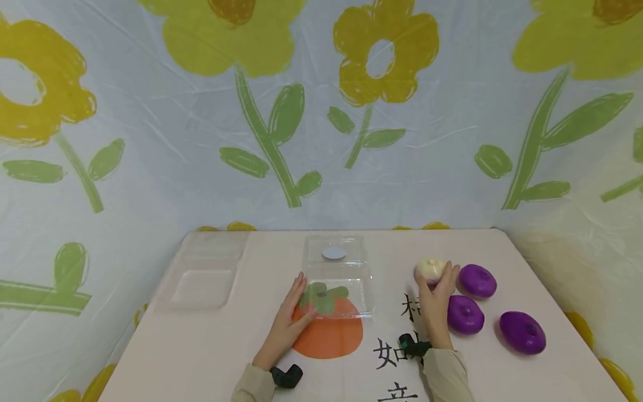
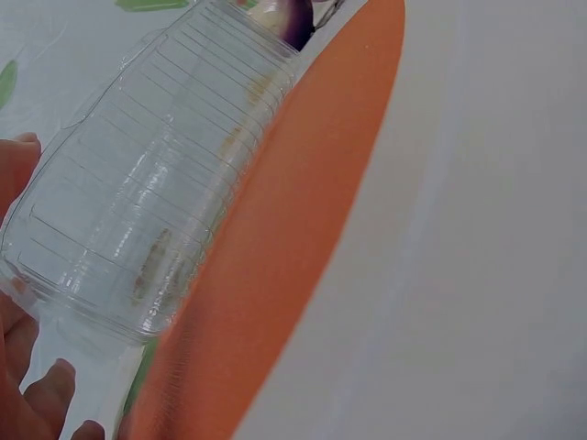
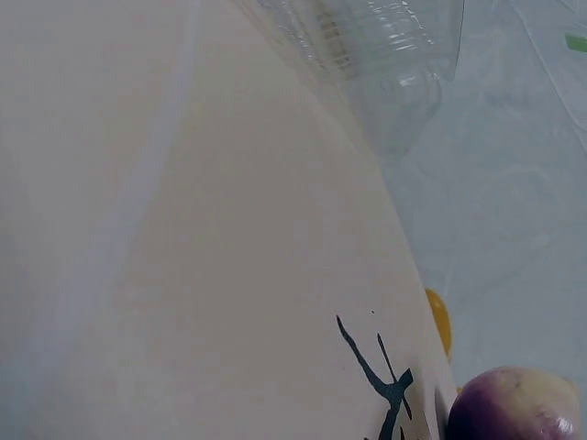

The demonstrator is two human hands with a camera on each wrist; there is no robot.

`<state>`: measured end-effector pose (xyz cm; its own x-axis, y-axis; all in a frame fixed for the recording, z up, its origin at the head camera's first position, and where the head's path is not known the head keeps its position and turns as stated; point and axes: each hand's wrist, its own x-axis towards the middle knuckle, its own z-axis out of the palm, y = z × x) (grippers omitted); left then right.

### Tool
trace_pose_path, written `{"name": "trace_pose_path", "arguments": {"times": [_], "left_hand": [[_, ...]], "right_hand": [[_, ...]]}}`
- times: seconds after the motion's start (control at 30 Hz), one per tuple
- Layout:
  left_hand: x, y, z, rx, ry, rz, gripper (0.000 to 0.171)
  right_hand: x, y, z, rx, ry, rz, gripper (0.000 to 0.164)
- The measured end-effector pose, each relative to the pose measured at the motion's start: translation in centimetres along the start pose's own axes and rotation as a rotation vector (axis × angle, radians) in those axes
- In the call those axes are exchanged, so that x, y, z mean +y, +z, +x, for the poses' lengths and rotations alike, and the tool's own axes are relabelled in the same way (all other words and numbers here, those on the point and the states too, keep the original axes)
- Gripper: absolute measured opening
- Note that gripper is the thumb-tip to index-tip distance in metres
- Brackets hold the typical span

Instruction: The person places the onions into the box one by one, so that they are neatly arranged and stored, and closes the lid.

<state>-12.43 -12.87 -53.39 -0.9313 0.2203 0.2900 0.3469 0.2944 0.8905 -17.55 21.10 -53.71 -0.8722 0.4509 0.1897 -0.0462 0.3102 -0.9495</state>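
Observation:
A clear plastic clamshell box [image 1: 346, 282] lies with its lid raised back at mid-table, over a printed orange persimmon. My left hand [image 1: 295, 310] rests against its near left corner, fingers straight along the left side and thumb at the front edge. In the left wrist view, those fingertips [image 2: 55, 390] show beside the ribbed box [image 2: 147, 174]. On the right, my right hand [image 1: 438, 298] holds a cream-and-purple turnip [image 1: 429, 270] between thumb and fingers. The turnip [image 3: 514, 408] appears at the lower right corner of the right wrist view, where the fingers are out of sight.
Three glossy purple round vegetables lie right of my right hand: a back one [image 1: 477, 281], a middle one [image 1: 465, 315] and a front one [image 1: 522, 333]. Another clear plastic container [image 1: 201, 287] sits at the far left. A flowered curtain [image 1: 321, 139] closes off the table's back and sides.

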Motion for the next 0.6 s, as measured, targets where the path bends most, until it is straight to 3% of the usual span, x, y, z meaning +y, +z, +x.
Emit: {"name": "trace_pose_path", "arguments": {"times": [0.17,0.6], "left_hand": [[0.04,0.02,0.02,0.001,-0.008,0.006,0.072],[0.02,-0.04,0.1,-0.005,0.001,0.023,0.072]], "right_hand": [[0.44,-0.12,0.22,-0.014,0.018,-0.027,0.083],[0.27,0.49,0.1,0.048,0.006,0.022,0.069]]}}
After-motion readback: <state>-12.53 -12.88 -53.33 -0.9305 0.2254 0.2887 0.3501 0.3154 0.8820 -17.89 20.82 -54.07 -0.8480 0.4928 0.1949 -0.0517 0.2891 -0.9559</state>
